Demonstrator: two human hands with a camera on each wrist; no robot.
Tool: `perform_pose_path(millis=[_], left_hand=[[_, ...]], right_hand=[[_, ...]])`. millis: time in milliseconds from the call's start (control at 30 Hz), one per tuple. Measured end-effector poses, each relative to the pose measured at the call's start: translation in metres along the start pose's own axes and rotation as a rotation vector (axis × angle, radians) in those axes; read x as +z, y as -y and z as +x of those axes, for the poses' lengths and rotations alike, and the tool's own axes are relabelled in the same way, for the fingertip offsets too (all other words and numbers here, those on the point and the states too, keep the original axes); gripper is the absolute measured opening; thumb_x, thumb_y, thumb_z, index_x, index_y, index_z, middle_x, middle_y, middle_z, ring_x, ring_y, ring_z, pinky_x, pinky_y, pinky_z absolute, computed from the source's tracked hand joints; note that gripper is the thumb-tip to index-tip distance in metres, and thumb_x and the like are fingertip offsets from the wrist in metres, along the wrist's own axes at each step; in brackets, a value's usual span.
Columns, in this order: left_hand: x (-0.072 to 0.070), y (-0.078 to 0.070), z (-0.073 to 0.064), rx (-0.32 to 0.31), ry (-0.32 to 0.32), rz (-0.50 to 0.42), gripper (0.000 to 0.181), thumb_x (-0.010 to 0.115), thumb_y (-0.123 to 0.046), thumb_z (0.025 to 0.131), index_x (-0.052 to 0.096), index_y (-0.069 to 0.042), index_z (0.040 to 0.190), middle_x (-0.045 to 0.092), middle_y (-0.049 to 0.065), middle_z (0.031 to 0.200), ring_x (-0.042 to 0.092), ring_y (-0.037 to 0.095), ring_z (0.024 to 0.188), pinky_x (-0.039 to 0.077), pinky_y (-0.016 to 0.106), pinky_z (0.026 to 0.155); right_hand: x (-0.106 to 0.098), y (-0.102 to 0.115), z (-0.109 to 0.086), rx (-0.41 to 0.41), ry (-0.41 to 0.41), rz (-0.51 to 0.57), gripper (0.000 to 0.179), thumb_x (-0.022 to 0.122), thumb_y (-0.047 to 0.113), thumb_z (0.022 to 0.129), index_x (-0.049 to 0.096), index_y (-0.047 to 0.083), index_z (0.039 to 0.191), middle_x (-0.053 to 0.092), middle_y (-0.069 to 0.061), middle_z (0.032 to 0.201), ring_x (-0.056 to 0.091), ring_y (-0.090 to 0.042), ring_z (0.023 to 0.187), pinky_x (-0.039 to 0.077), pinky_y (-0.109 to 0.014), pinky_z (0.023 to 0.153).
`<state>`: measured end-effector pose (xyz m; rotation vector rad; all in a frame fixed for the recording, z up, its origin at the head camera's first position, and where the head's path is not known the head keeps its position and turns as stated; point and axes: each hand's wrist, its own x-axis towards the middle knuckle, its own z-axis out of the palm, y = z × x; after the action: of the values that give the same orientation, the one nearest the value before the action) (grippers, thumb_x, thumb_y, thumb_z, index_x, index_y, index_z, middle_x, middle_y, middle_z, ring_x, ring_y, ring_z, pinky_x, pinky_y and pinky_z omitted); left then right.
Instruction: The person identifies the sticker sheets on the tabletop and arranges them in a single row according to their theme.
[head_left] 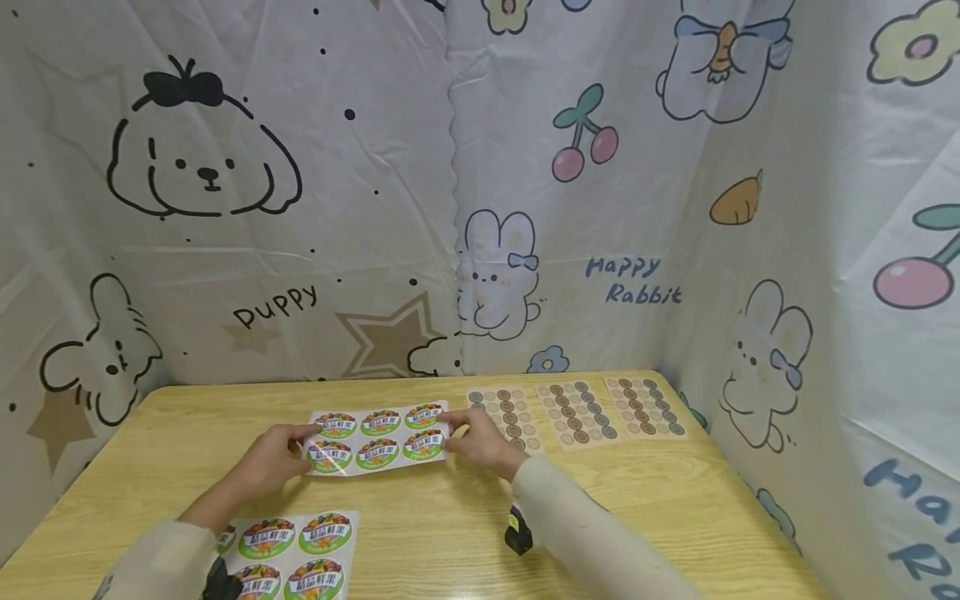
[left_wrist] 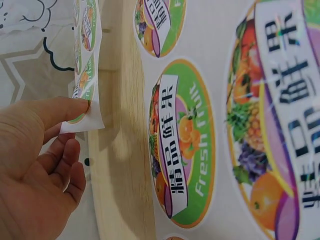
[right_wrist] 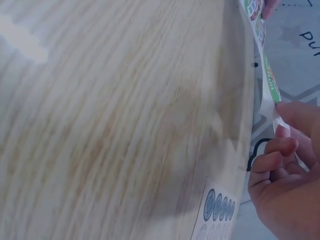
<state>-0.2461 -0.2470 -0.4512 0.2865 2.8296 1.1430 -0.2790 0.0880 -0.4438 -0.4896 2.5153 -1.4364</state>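
Observation:
Both hands hold up a white sticker sheet [head_left: 378, 436] bearing two rows of oval "Fresh fruit" labels, above the far part of the table. My left hand [head_left: 268, 460] pinches its left edge between thumb and fingers; the left wrist view shows the thumb lying over a label on that left hand [left_wrist: 45, 150]. At the opposite edge, my right hand [head_left: 483, 442] pinches the sheet, its other fingers curled beneath in the right wrist view. A second fruit sticker sheet [head_left: 298, 554] lies on the table near the left forearm, which covers part of it.
Three beige sheets of round brown and grey stickers [head_left: 577, 414] lie in a row at the back right of the wooden table [head_left: 427, 533]. Printed cloth [head_left: 360, 208] hangs behind and beside the table. A small black object [head_left: 517, 533] shows by the right forearm.

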Motion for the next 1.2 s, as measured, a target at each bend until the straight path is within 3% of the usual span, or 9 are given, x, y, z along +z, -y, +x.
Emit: perform_pose_path(millis=[600, 900, 1200], left_hand=[[0.002, -0.011, -0.012, 0.081, 0.008, -0.013, 0.053, 0.070, -0.006, 0.088, 0.056, 0.010, 0.137, 0.067, 0.007, 0.100, 0.052, 0.018, 0.091, 0.043, 0.023, 0.063], [0.007, -0.017, -0.019, 0.087, 0.010, -0.022, 0.053, 0.073, -0.009, 0.087, 0.059, 0.006, 0.136, 0.065, 0.008, 0.103, 0.055, 0.018, 0.093, 0.046, 0.023, 0.065], [0.011, -0.024, -0.026, 0.103, 0.015, -0.031, 0.051, 0.073, -0.010, 0.087, 0.060, 0.006, 0.134, 0.064, 0.007, 0.101, 0.055, 0.018, 0.092, 0.047, 0.022, 0.066]], right_hand=[[-0.016, -0.004, -0.020, -0.068, -0.037, 0.067, 0.049, 0.067, -0.004, 0.087, 0.060, -0.004, 0.136, 0.062, -0.017, 0.101, 0.040, -0.010, 0.060, 0.035, -0.018, 0.051], [-0.024, -0.007, -0.034, -0.056, -0.010, 0.080, 0.048, 0.066, -0.002, 0.090, 0.059, -0.004, 0.137, 0.061, -0.013, 0.101, 0.037, -0.008, 0.059, 0.034, -0.017, 0.051], [-0.029, -0.009, -0.047, -0.101, 0.024, 0.110, 0.049, 0.065, -0.001, 0.091, 0.056, -0.007, 0.139, 0.059, -0.015, 0.099, 0.030, -0.006, 0.051, 0.031, -0.018, 0.047]])
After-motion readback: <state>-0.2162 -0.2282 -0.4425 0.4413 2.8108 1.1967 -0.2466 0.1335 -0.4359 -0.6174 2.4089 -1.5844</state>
